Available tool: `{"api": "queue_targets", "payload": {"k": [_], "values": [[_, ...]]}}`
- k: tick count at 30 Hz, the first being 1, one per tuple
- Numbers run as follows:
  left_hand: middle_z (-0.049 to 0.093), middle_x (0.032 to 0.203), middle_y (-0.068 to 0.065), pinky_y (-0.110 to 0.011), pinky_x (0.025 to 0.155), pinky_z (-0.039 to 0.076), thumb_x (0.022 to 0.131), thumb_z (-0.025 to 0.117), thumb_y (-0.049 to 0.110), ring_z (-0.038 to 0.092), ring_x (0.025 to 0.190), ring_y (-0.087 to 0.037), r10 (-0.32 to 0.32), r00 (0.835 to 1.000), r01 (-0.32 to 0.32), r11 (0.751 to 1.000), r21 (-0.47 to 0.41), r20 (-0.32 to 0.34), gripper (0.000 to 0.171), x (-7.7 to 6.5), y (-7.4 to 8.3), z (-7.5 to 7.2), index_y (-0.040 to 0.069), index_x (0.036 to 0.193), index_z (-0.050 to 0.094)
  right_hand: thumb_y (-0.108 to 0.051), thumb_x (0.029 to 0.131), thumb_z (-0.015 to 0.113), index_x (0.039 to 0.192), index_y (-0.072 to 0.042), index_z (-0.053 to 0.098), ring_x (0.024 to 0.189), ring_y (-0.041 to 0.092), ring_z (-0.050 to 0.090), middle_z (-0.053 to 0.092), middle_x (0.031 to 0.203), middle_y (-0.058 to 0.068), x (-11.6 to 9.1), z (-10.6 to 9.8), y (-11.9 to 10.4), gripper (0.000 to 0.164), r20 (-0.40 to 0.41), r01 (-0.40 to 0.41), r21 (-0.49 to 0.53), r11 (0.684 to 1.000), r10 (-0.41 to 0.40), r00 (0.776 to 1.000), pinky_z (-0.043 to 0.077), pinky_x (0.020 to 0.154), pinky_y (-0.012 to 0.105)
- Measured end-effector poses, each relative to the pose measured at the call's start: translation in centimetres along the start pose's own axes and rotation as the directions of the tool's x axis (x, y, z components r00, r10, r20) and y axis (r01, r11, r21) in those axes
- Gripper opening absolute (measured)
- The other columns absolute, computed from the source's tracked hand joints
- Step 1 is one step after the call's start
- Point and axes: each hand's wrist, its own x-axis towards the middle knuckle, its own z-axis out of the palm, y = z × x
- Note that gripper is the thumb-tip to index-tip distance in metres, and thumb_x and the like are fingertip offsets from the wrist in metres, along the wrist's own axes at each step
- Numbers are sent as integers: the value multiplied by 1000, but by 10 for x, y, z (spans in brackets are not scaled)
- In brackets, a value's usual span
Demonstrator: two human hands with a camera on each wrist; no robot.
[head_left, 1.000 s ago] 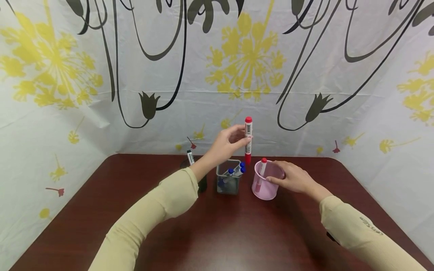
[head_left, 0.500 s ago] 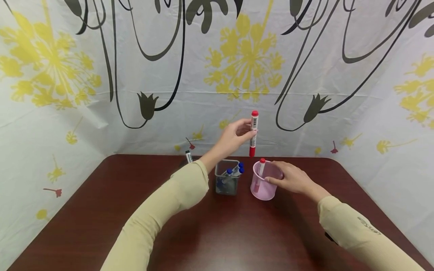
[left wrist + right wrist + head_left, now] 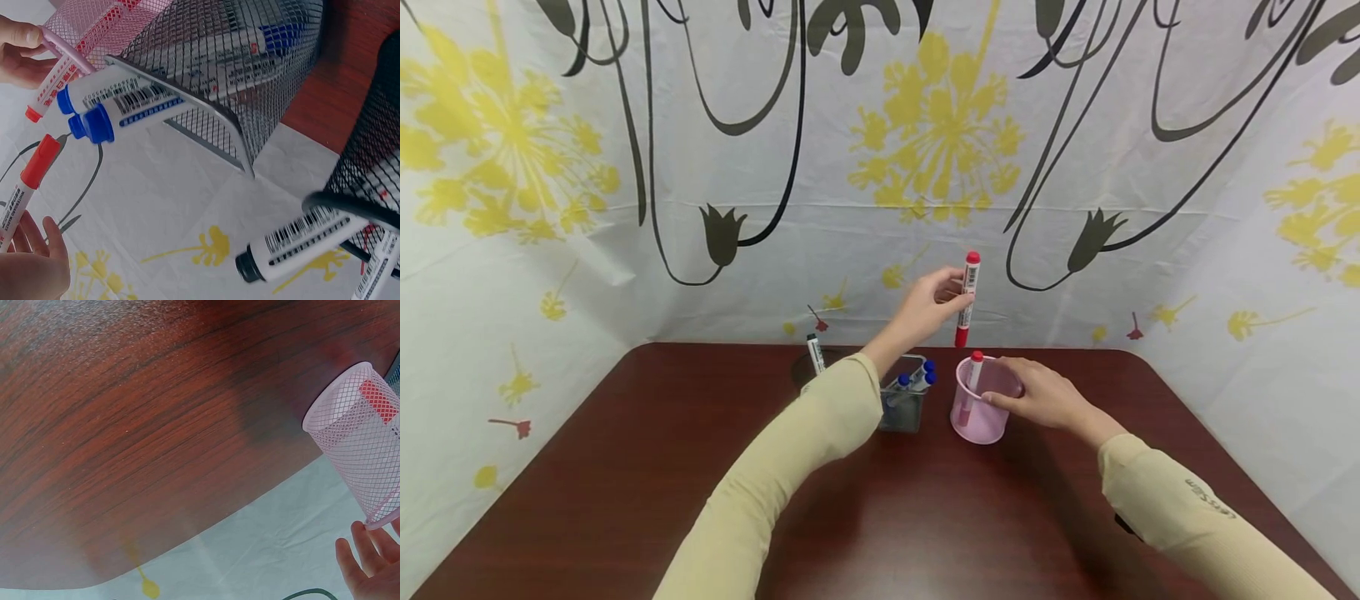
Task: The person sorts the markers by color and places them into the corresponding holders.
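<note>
Between its thumb and fingers my left hand (image 3: 927,305) pinches a red-capped whiteboard marker (image 3: 967,298), nearly upright. The marker's lower end is just above and behind the pink mesh pen cup (image 3: 980,427). My right hand (image 3: 1047,393) grips that cup by its rim at the right side. Inside the cup leans another red marker (image 3: 975,370). In the left wrist view, blue-capped markers (image 3: 100,124) stick out of the grey square mesh holder (image 3: 275,94). A black-capped marker (image 3: 294,247) rests in the dark round mesh cup (image 3: 362,162).
The three holders stand in a row on the dark red-brown table (image 3: 917,525), near its back edge. A patterned white cloth (image 3: 820,167) hangs behind the table and on both sides. My left sleeve (image 3: 820,417) partly hides the dark cup and the square holder.
My left hand has moved to the right with the red marker, from beside the square holder to above the pink cup. The marker rose, then dipped slightly. My right hand stays on the cup.
</note>
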Motion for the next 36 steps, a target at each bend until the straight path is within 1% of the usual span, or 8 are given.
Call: {"api": "queue_targets", "payload": {"k": [4, 8, 12, 16, 19, 25, 31, 36], "values": [[61, 95, -4, -22, 72, 45, 86, 59, 17, 57, 82, -11, -22, 1000, 22, 1000, 15, 3, 30, 1, -3, 7, 6, 113, 55, -52, 76, 60, 121, -5, 51, 97, 27, 51, 55, 111, 13, 0, 0, 0, 66, -3, 1, 3, 1000, -1, 1000, 44, 74, 47], [60, 97, -4, -22, 72, 45, 86, 59, 19, 57, 84, -11, -64, 998, 63, 997, 47, 13, 31, 2, -8, 15, 8, 114, 55, -53, 76, 59, 120, -5, 52, 97, 28, 52, 56, 110, 13, 0, 1, 0, 66, -5, 3, 9, 1000, -3, 1000, 44, 73, 47], [61, 97, -4, -20, 71, 44, 85, 60, 19, 57, 83, -10, -63, 998, 62, 996, 60, 18, 31, 1, -11, 21, 7, 113, 56, -53, 76, 59, 120, -5, 52, 96, 28, 52, 56, 110, 14, 0, 0, -1, 66, -1, 5, 15, 1000, -5, 1000, 44, 72, 47], [62, 95, -5, -19, 71, 44, 85, 60, 16, 57, 82, -10, -57, 998, 56, 998, 35, 28, 28, 0, -16, 26, 4, 110, 57, -54, 76, 59, 120, -5, 52, 96, 28, 52, 56, 110, 14, -1, 0, -1, 65, -3, 7, 11, 1000, -7, 1000, 44, 73, 47], [62, 95, -4, -19, 70, 44, 85, 60, 17, 57, 82, -9, -78, 996, 76, 996, 38, 39, 27, -2, -20, 29, 5, 109, 58, -54, 76, 58, 120, -6, 52, 97, 28, 52, 56, 110, 13, 0, 0, 0, 65, -6, 11, 11, 1000, -11, 1000, 44, 73, 47], [61, 95, -2, -18, 69, 44, 84, 61, 19, 58, 82, -9, -117, 992, 111, 987, 114, 48, 28, -8, -28, 33, 7, 109, 58, -54, 76, 58, 120, -5, 52, 96, 27, 52, 56, 110, 12, -1, 0, 0, 66, -8, 17, 10, 1000, -17, 1000, 44, 72, 47], [60, 92, 0, -20, 69, 45, 84, 61, 19, 58, 81, -8, -150, 986, 138, 981, 139, 79, 27, -14, -36, 36, 10, 110, 57, -52, 77, 60, 119, -6, 53, 96, 27, 53, 56, 109, 12, 0, 0, 0, 62, -19, 24, 5, 1000, -24, 1000, 44, 73, 47], [61, 90, 0, -19, 69, 45, 84, 62, 17, 58, 80, -8, -151, 983, 130, 976, 177, 106, 24, -17, -41, 37, 9, 106, 59, -52, 76, 60, 118, -6, 53, 96, 27, 53, 57, 108, 12, -1, 1, 1, 62, -25, 24, -3, 1000, -24, 999, 44, 73, 46]]}}
